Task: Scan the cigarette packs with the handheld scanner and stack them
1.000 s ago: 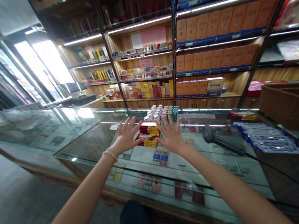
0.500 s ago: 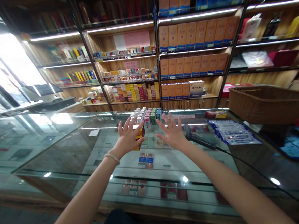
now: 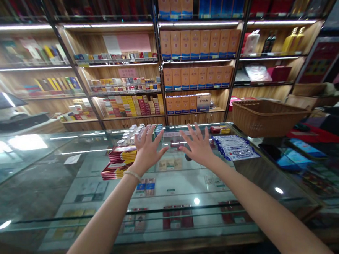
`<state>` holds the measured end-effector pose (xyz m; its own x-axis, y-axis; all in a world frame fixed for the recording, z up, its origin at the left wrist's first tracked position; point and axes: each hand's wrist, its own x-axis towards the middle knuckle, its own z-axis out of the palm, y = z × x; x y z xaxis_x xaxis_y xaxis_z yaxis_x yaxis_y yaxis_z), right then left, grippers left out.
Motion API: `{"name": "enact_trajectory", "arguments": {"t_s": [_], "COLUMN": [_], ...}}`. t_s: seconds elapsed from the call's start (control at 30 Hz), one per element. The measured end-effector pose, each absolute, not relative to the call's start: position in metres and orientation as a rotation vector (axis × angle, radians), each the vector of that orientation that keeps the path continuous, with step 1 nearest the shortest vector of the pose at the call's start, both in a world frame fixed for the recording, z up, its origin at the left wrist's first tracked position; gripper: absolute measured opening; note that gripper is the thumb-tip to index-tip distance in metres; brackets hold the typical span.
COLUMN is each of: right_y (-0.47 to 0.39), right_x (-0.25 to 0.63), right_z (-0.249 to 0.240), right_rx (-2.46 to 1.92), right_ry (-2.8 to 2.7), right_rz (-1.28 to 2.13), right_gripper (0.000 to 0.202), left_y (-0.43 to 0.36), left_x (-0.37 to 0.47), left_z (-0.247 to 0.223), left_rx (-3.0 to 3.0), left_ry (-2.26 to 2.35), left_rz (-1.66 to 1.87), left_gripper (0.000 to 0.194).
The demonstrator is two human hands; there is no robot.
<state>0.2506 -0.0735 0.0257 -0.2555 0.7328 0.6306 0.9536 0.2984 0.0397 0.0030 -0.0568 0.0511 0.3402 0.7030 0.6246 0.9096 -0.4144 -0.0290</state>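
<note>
My left hand (image 3: 147, 150) is stretched out over the glass counter (image 3: 98, 168), fingers spread and holding nothing. Beside it, on the left, lie stacks of red and yellow packets (image 3: 117, 166). Several small containers with pale lids (image 3: 131, 134) stand in rows just beyond, partly covered by that hand. Also spread and bare, my right hand (image 3: 198, 148) hovers over the counter to the right. A dark object (image 3: 188, 157) shows only a small part behind it. Close by on the right is a pile of blue-and-white packets (image 3: 235, 147).
A brown wicker basket (image 3: 264, 121) stands on the counter's right, near blue flat items (image 3: 295, 159). Small red and yellow packs (image 3: 220, 129) lie at the far edge. Lit shelves behind hold orange boxes (image 3: 196, 44). Packs (image 3: 171, 163) are visible under the glass.
The view has swung right, so shelves and counter goods appear farther left. More red and yellow packets show beside my left hand. The black corded device is now mostly hidden. Both hands remain spread.
</note>
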Motion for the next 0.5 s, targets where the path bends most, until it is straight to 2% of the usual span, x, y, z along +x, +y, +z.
{"name": "enact_trajectory", "arguments": {"t_s": [0.5], "right_y": [-0.070], "right_x": [0.329], "right_z": [0.012], "right_rx": [-1.642], "right_ry": [-1.921], "right_rz": [-0.597], "right_gripper": [0.065], "left_y": [-0.033], "left_x": [0.090], "left_z": [0.040], "left_rx": [-2.302], "left_ry": [-1.441], "left_rz": [-0.861], "left_gripper": [0.067]}}
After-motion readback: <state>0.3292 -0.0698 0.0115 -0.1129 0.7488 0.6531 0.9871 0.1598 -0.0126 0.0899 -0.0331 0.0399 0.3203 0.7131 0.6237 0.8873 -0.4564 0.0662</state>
